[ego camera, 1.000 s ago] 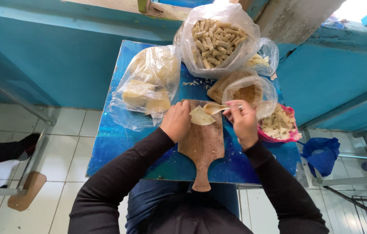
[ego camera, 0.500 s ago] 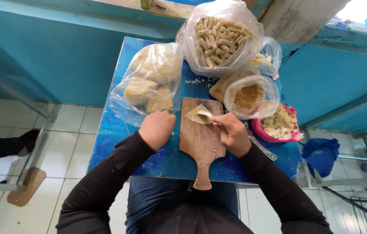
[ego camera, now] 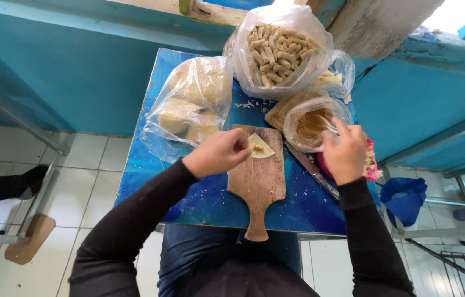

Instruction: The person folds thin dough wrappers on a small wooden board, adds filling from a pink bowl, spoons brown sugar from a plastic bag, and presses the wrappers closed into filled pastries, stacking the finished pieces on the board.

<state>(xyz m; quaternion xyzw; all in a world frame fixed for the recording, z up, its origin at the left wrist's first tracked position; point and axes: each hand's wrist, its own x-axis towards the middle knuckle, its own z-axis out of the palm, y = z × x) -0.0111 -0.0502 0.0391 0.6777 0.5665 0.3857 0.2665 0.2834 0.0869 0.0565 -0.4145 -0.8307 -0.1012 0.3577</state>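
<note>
Right hand (ego camera: 345,154) hides pink bowl (ego camera: 372,165); spoon's (ego camera: 326,124) bowl unclear

Blue table (ego camera: 199,192), brown wooden board (ego camera: 257,181), pale triangular wrapper (ego camera: 259,146).

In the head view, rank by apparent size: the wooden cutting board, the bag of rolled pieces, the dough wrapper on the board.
1. Bag of rolled pieces, though the board looks close in size
2. Wooden cutting board
3. Dough wrapper, clearly smallest

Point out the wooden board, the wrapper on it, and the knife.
wooden board (ego camera: 257,181), head view, bare middle of the board.
wrapper (ego camera: 259,147), head view, centre of the pale folded sheet.
knife (ego camera: 312,170), head view, mid-blade, right of the board.
</note>
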